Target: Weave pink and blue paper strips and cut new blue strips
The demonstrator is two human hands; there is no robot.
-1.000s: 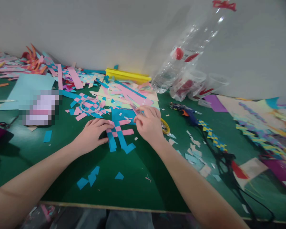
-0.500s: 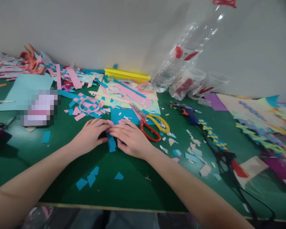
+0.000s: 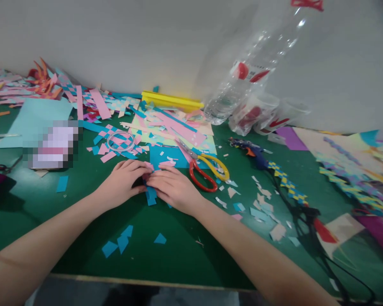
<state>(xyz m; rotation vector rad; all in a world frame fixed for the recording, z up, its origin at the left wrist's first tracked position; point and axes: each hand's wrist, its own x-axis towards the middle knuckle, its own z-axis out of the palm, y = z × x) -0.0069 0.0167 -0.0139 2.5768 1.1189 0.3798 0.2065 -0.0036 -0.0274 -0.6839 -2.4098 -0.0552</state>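
At the middle of the green table [image 3: 191, 255], my left hand [image 3: 124, 182] pinches pink and blue paper strips [image 3: 151, 197] between thumb and fingers. My right hand [image 3: 175, 189] is closed on the same strips from the other side, its fingertips meeting the left ones. The blue ends hang toward me below the fingers; the part between the fingertips is mostly hidden. Just right of my right hand lie open scissors [image 3: 196, 157] with one red and one yellow handle. A blue paper sheet [image 3: 158, 158] is right behind my fingers.
A clear ring [image 3: 120, 149] lies on paper scraps. Behind are a yellow strip [image 3: 172, 102], a large bottle [image 3: 242, 80] and plastic cups [image 3: 255, 108]. A blue glue gun [image 3: 258, 158] and its cable lie right; a blurred phone [image 3: 52, 146] lies left.
My right hand's fingers have drawn in lower around the strips, covering more of them. The camera view has shifted slightly; the other things lie as before.
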